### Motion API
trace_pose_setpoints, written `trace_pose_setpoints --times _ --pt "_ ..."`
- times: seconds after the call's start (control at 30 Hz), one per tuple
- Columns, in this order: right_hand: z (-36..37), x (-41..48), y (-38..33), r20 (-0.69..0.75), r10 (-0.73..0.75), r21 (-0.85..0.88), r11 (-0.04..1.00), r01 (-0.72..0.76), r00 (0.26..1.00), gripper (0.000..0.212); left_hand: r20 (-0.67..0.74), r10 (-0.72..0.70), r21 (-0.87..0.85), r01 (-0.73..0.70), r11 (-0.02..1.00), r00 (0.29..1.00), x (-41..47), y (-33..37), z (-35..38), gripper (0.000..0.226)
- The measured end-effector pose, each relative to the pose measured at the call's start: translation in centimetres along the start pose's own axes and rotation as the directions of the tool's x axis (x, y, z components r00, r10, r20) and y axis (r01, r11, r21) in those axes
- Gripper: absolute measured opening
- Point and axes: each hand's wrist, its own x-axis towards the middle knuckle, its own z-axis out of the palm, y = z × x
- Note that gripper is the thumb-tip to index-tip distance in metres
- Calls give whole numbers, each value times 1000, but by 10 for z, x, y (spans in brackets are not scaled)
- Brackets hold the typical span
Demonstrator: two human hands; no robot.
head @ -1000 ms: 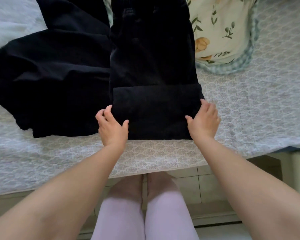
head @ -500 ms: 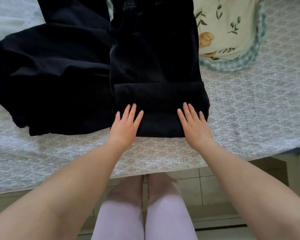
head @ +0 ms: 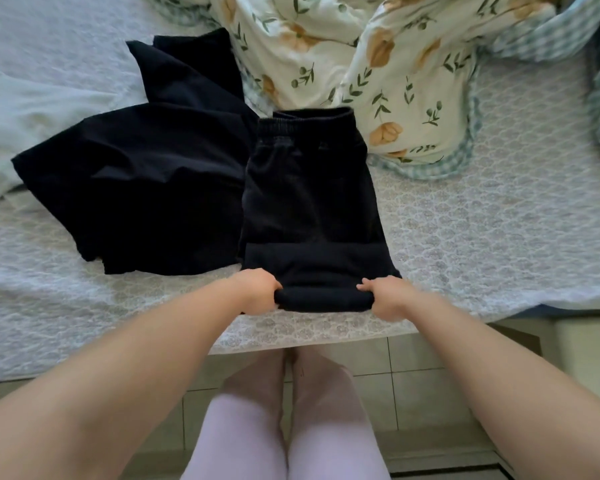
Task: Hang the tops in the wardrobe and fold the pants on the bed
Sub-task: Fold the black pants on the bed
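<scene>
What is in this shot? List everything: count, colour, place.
pants: one pair, black, middle of the bed, waistband at the far end, near end folded over
second garment: one, black, spread out left of the pants; type cannot be told
quilt: one, cream with orange flowers and green leaves, green checked border, bunched at the far right of the bed
pale cloth: one, whitish green, far left of the bed
bedspread: one, pale grey lace pattern, under everything
floor tiles: beige, below the bed edge
leggings: one pair, pale lilac, on the person's legs
left hand: grips the fold's left end
right hand: grips the fold's right end
</scene>
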Motion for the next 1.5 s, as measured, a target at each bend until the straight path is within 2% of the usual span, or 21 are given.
trace_pose_setpoints --times 0.13,0.2,0.3,0.37,0.5,0.67,0.8,0.9,0.97,1.03,1.13,1.27,1.4,1.5 --pt "9 -12 1 169 25 82 996 -40 985 54 189 8 -80 7 997 982 -12 6 12 32" --pt "6 -16 -2 251 42 -7 999 -41 967 48 250 10 -159 31 987 968 -9 4 17 30" --pt "4 -14 -8 330 81 -179 984 -21 941 54 351 -2 -177 68 982 937 -3 2 25 35" --pt "5 -8 -6 362 96 -183 983 -31 927 55 415 -16 -198 108 974 910 0 1 30 42" --pt "1 -1 5 397 105 -24 994 -104 912 53 480 -28 -256 171 951 877 4 -3 34 48" --pt "-41 9 27 317 18 320 939 -125 948 31 451 25 -360 156 920 892 4 -8 -21 36" --pt "-69 20 43 -26 52 524 851 -31 998 27 276 7 -302 80 950 961 16 -21 -70 28" --pt "-70 34 46 -288 89 549 831 89 953 22 23 -46 -95 48 994 999 26 -26 -91 40" --pt "-66 43 47 -420 136 518 848 115 897 26 -154 -68 16 71 997 986 35 -25 -93 39" --pt "-61 55 47 -540 185 451 888 97 821 26 -334 -83 61 110 992 939 46 -23 -88 30" --pt "-57 69 44 -657 264 405 914 35 706 28 -561 -90 107 180 978 823 64 -20 -76 24" --pt "-57 91 35 -760 239 341 938 59 604 29 -672 -149 42 238 970 726 84 -30 -59 29" --pt "-58 112 32 -789 178 235 972 21 588 33 -752 -180 -47 221 974 634 96 -39 -46 34" --pt "-49 111 27 -874 56 78 997 25 483 38 -837 -183 -120 154 981 515 93 -35 -31 38"
